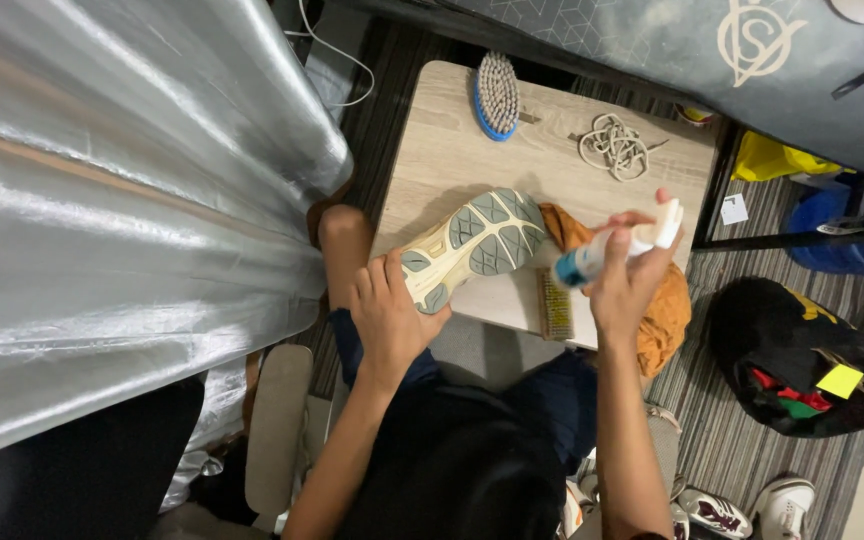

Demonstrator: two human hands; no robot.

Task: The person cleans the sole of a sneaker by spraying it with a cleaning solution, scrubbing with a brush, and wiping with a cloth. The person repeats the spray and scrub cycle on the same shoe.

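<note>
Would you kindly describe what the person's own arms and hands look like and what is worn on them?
Both forearms are bare, with no sleeves reaching them, and the left hand and right hand wear no gloves. No watch, bracelet or ring shows. A dark garment covers the body below.

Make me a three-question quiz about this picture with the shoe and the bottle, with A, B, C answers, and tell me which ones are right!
1. Where is the blue brush?
A. At the far end of the table
B. On the floor
C. In the right hand

2. What colour is the cloth?
A. Green
B. Orange
C. White

3. How is the shoe lying?
A. Sole down
B. Inside a bag
C. Sole up

Answers:
1 A: the brush lies on the wooden top, far from the person, near the coiled laces.
2 B: the orange cloth shows under the shoe's toe and under the right hand.
3 C: the grey and cream tread faces the camera while the left hand grips the heel; the right hand holds a spray bottle.
</note>
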